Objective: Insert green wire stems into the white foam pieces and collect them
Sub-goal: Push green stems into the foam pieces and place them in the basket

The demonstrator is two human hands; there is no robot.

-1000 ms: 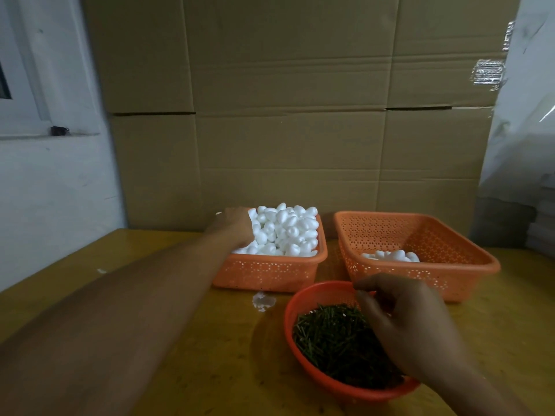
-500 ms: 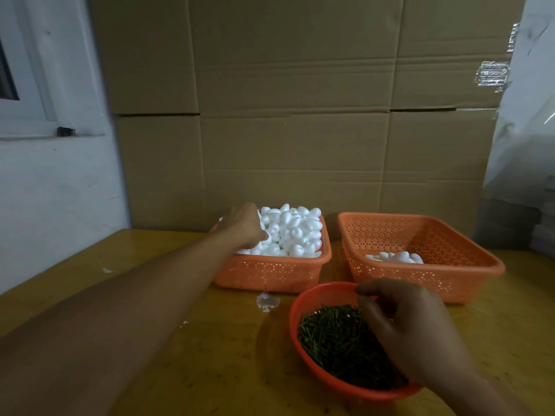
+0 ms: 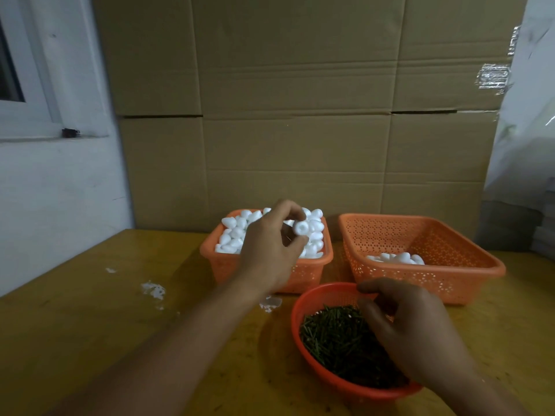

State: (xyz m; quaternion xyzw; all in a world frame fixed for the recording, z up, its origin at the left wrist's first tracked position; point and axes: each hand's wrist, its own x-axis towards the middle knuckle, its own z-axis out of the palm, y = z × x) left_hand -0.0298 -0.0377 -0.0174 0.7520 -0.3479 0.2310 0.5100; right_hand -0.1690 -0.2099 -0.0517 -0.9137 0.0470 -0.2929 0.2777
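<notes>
Your tabletop (image 3: 90,340) carries three containers, and they tell you how far along you are. The right basket (image 3: 468,274), which looks like the collecting one, holds only a few white pieces (image 3: 396,259) on its floor; whether stems are in them cannot be seen. The left basket (image 3: 219,265) is heaped with foam pieces (image 3: 234,232) up to its rim. The red bowl (image 3: 303,304) nearest you is thick with green stems (image 3: 333,337). Judged from that, only a small share is done and nearly all of the stock is left.

Your left hand (image 3: 267,250) is above the left basket, its grip pinched on one foam piece (image 3: 301,227) between thumb and fingertips, the piece clear of the heap. Your right hand (image 3: 414,334) is over the bowl, fingers curled down at the stems; whether that grip has a stem in it cannot be told from here.

For this piece, then, the foam is in hand, while the stem, the insertion and the drop into the right basket are not yet done.

Small white scraps (image 3: 153,289) lie on the tabletop left of the baskets.
</notes>
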